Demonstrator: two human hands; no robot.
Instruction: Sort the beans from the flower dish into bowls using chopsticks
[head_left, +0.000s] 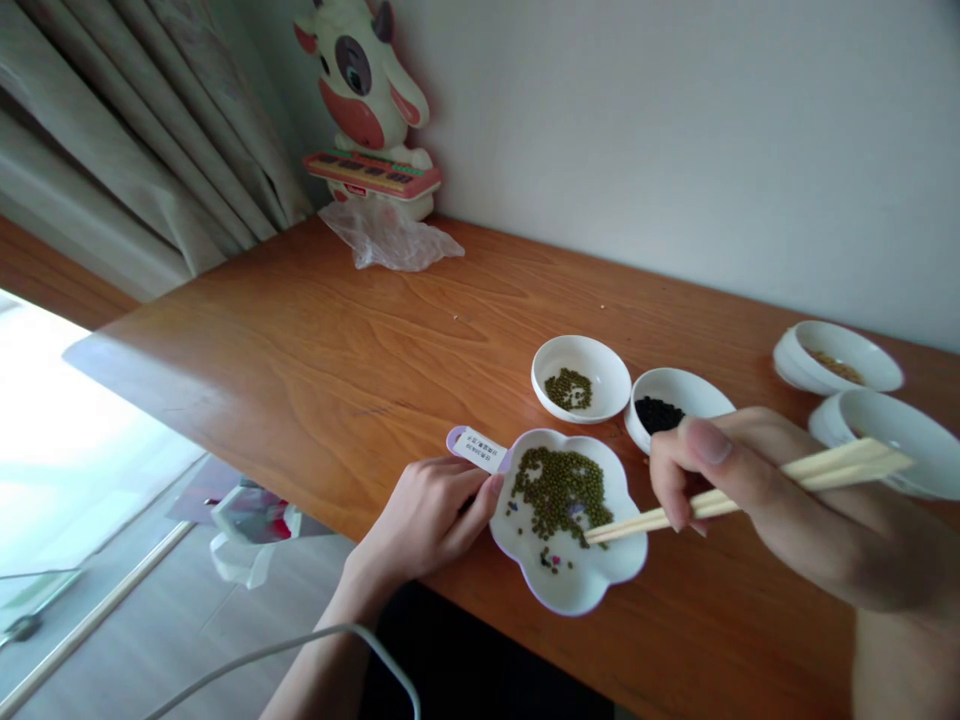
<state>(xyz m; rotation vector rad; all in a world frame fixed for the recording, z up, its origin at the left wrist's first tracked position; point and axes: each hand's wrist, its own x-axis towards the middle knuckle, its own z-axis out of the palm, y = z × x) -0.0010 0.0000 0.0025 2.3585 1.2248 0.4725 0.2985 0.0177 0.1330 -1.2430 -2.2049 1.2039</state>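
Note:
My left hand [442, 508] is closed around the labelled handle [480, 450] of a white flower-shaped dish with a purple rim [574, 592]. Green beans [559, 490] are spread over the dish, with a few dark and pink bits near its front. In my right hand [757, 490] is a pair of wooden chopsticks [712, 503], their tips close together at the beans' lower right edge. Behind the dish stands a white bowl [609, 375] with green beans. Beside it, partly hidden by my right hand, a second bowl [701, 390] holds black beans.
Two more white bowls [874, 368] [919, 440] stand at the far right, one with yellowish pieces. A cow-shaped toy keyboard [371, 170] and a clear plastic bag [394, 240] are at the back left. A cable [300, 640] crosses above my left forearm.

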